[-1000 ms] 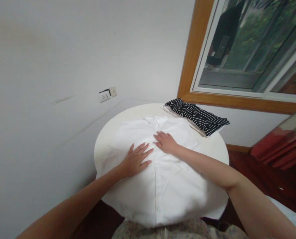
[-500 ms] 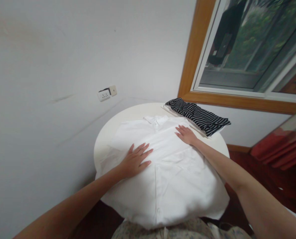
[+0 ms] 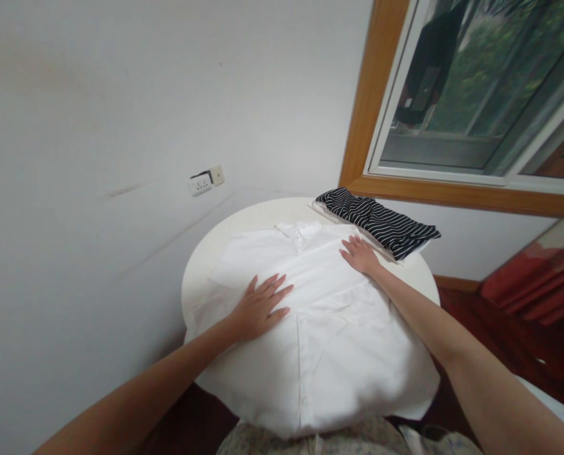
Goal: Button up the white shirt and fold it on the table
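- My left hand [image 3: 258,308] lies flat, fingers spread, pinning the white shirt [image 3: 310,322] at centre frame.
- My right hand [image 3: 360,254], open too, presses its far shoulder on the bench [image 3: 258,215].
- Striped clothes [image 3: 381,221] sit upper right.
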### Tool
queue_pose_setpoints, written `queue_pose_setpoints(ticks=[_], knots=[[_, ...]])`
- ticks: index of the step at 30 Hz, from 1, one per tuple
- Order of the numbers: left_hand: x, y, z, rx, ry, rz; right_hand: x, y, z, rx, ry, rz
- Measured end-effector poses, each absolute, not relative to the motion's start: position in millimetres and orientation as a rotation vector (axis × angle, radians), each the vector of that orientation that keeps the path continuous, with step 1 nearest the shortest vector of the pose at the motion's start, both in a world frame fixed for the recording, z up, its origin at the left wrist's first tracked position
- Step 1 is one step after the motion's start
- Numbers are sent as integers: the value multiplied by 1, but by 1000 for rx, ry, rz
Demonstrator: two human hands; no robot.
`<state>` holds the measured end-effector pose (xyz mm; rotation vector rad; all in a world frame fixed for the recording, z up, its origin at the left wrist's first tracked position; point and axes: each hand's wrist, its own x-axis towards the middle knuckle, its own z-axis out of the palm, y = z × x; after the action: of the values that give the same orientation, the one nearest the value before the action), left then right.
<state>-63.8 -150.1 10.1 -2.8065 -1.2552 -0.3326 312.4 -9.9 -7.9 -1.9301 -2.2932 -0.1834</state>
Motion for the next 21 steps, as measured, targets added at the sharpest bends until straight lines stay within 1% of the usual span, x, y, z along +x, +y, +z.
queue_pose_setpoints(ticks=[8,16,18,21], knots=[[-64,-149,9,-2800,-1247,-339,311,-10,-9,-2019,-2255,-177],[-64,-152,6,-2808,-1246,-405,309,-12,-8,-1990,-2240,-189],[-64,-142,10,-2812,-1256,-447,309,-11,-8,-1995,-2239,-195],[-67,-101,28,-2749,-1314,-559,309,-11,-10,-2003,-2242,-197]])
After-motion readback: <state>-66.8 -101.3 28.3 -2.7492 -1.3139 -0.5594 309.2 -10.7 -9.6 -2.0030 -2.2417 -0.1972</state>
